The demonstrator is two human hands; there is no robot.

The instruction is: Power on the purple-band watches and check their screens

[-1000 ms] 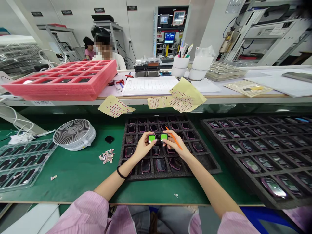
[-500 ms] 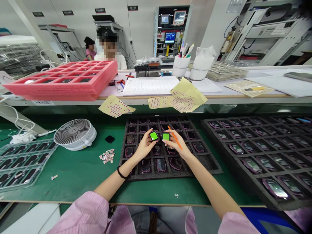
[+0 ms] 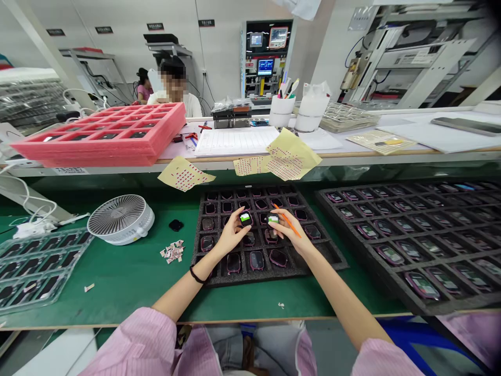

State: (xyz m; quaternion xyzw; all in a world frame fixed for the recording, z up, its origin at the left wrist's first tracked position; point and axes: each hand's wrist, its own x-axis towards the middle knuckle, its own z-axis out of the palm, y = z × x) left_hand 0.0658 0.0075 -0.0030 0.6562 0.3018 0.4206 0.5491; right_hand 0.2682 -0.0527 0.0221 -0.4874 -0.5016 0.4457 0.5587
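Note:
My left hand (image 3: 231, 233) grips a smartwatch (image 3: 245, 218) by its edges; its lit screen is partly green and white. Between the fingers of my right hand (image 3: 290, 230) is a second smartwatch (image 3: 273, 220), also lit with green and white. That hand also holds a thin orange pen-like stick (image 3: 287, 221), which slants across the fingers. Both hands are above a dark foam tray (image 3: 223, 279), whose compartments hold several dark-screened watches with purplish frames. The two held watches are apart from each other.
Another foam tray of watches (image 3: 395, 292) lies at right. At left are a round fan (image 3: 121, 219), a clear plastic tray (image 3: 50, 300), a small black piece (image 3: 176, 224) and paper scraps (image 3: 172, 251). A pink foam tray (image 3: 156, 143) sits on the shelf; a person (image 3: 191, 104) is beyond.
Both watch screens have changed from mostly green to a partly white and green picture. My hands have moved slightly apart. The camera view has shifted a little.

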